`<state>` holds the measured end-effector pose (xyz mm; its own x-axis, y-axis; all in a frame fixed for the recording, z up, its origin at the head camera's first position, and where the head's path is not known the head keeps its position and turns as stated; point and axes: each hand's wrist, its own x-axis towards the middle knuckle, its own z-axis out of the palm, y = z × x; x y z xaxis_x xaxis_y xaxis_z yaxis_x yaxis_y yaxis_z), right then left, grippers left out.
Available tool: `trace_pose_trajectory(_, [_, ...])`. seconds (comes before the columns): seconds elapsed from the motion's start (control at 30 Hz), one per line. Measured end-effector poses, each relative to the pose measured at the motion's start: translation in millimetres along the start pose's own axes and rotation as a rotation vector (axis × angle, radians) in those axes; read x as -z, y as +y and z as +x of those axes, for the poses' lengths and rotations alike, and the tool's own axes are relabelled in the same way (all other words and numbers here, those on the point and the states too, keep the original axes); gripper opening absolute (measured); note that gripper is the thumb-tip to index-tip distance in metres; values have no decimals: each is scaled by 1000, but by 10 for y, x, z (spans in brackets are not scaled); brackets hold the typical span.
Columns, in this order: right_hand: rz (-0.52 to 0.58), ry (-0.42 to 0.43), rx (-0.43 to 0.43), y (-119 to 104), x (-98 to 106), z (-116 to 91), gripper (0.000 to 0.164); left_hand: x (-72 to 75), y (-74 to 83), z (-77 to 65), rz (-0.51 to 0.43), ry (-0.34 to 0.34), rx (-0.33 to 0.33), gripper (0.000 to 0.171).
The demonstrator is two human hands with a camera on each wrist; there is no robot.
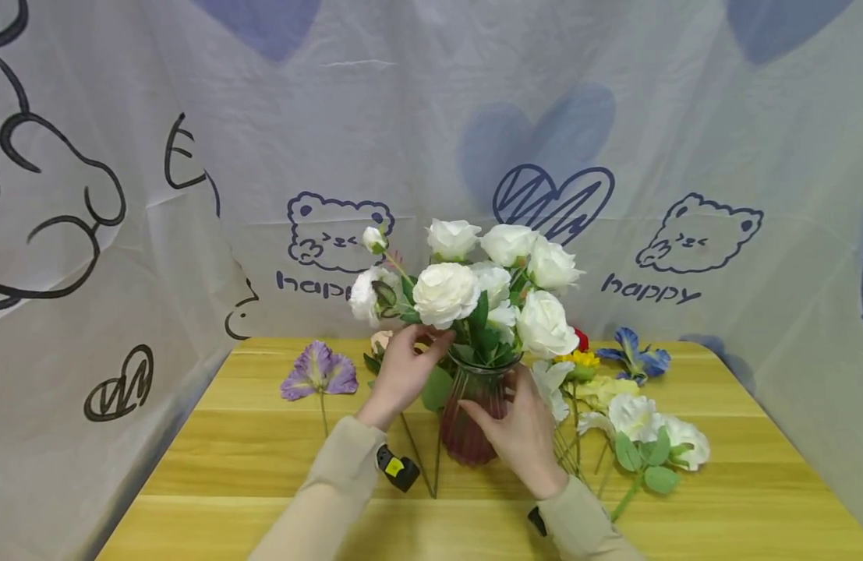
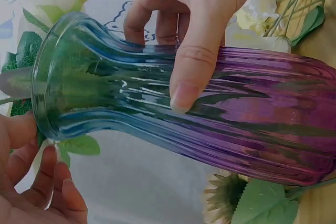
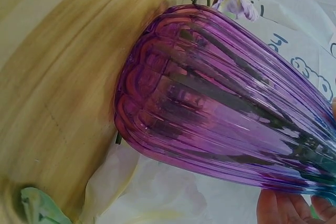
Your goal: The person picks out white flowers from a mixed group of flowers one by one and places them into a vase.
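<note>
A ribbed glass vase point(image 1: 469, 421), pink-purple below and blue-green toward its flared rim, stands upright with a bunch of white roses point(image 1: 447, 294). Stems show through the glass in the right wrist view. My right hand point(image 1: 525, 432) grips the vase body from the right, its thumb point(image 2: 191, 72) across the front and fingers behind. At the left of the rim is my left hand point(image 1: 406, 370), thumb and bent fingers beneath a large white rose, right by a green leaf point(image 2: 79, 145). I cannot tell whether a stem is pinched there.
Left on the wooden table point(image 1: 221, 444) lies a purple flower point(image 1: 320, 370). On the right are a blue iris point(image 1: 636, 357), a yellow flower point(image 1: 578, 360) and white flowers point(image 1: 634, 417) with green leaves. Loose stems lie around the vase base. A printed cloth point(image 1: 417, 140) hangs behind.
</note>
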<state>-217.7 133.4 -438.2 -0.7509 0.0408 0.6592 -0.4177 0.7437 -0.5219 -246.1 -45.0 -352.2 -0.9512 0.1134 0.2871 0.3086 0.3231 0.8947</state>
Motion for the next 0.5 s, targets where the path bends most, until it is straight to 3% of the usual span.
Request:
trace_pose_trajectory(0.13, [3, -2, -3, -6, 9, 1, 78, 12, -81, -17, -54, -25, 29, 36])
trace_pose_trajectory(0.27, [4, -3, -3, -11, 14, 4, 78, 39, -52, -77, -101, -36, 12, 38])
trace_pose_trajectory(0.4, [0, -6, -9, -19, 16, 11, 76, 54, -119, -118, -139, -53, -11, 36])
trace_pose_trajectory(0.5, [1, -16, -24, -23, 16, 16, 76, 56, -310, -135, -108, -78, -42, 40])
